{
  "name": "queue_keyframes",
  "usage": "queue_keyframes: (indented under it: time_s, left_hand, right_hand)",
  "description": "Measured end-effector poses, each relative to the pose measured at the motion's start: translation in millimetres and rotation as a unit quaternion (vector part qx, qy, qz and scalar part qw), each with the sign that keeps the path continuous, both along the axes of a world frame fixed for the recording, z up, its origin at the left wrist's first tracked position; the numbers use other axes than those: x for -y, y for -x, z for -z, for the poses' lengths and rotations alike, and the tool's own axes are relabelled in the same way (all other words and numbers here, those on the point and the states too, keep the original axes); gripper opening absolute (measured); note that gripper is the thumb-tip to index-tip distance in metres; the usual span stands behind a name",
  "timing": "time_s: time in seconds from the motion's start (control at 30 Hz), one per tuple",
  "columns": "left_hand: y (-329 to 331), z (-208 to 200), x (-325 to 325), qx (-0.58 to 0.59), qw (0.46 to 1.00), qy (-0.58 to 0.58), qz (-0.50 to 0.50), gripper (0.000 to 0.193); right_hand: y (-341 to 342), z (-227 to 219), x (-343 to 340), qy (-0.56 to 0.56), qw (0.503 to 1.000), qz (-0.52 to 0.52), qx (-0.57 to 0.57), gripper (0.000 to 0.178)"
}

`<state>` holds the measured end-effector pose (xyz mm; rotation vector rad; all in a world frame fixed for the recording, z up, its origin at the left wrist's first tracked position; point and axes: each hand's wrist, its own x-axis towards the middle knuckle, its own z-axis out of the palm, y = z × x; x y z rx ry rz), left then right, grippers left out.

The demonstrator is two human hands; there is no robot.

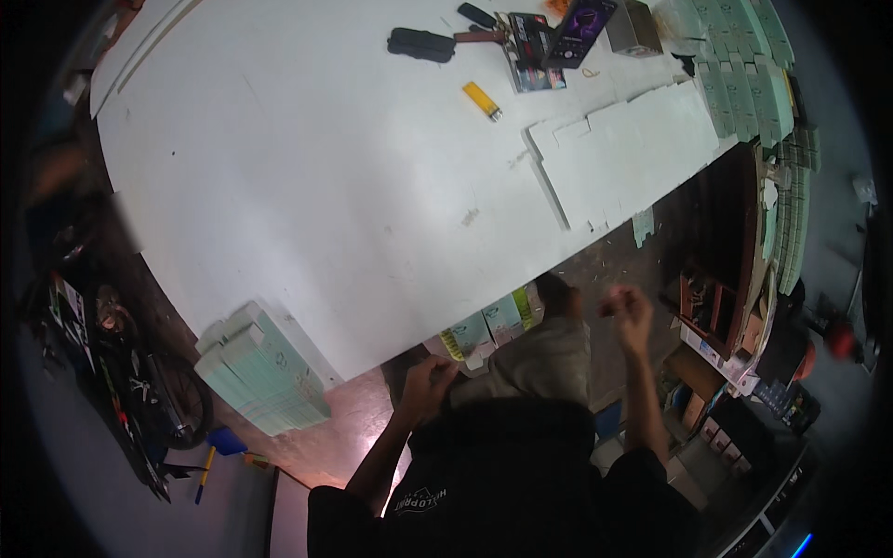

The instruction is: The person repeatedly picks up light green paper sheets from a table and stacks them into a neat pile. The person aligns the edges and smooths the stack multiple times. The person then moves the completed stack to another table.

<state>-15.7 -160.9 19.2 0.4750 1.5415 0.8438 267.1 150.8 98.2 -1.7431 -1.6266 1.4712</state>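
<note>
My left hand [430, 383] is just off the table's near edge, its fingers curled together; whatever they may hold is hidden. My right hand [630, 314] is farther right, raised over the floor beside my leg. Its fingers are bent and pressed together around a small reddish spot too blurred to name. Both hands are apart from the white table [326, 186]. Pale green printed cartons [488, 327] show below the table edge between my hands. A thick stack of flat pale green cartons [260, 372] stands at the table's near left corner.
Flat white sheets [642, 149] lie at the table's right. Behind them are a yellow lighter [482, 99], a black case [420, 45], a propped phone [579, 35] and a metal box [634, 30]. More green carton stacks [744, 79] stand far right. A motorbike [112, 372] is at left.
</note>
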Motion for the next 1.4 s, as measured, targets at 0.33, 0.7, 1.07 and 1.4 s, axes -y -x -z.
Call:
queue_keyframes:
  time_s: [0.33,0.7,1.07,1.4]
  left_hand:
    - [-115.5,205.6,33.5,0.049,0.977,0.138,-0.153,0.068]
    - [-147.8,221.1,34.9,0.151,0.935,0.048,-0.318,0.064]
    - [-178.7,180.7,29.1,-0.230,0.938,0.124,-0.229,0.088]
    - [-195.2,169.1,23.7,-0.377,0.906,0.152,-0.115,0.106]
  right_hand:
    - [-28.4,271.6,115.1,0.160,0.955,-0.235,0.085,0.077]
    - [-30.3,298.1,113.2,0.317,0.923,-0.207,-0.063,0.090]
    - [-47.6,254.7,154.9,0.138,0.970,-0.157,0.121,0.094]
    - [-29.0,243.3,221.6,-0.091,0.952,-0.230,0.181,0.103]
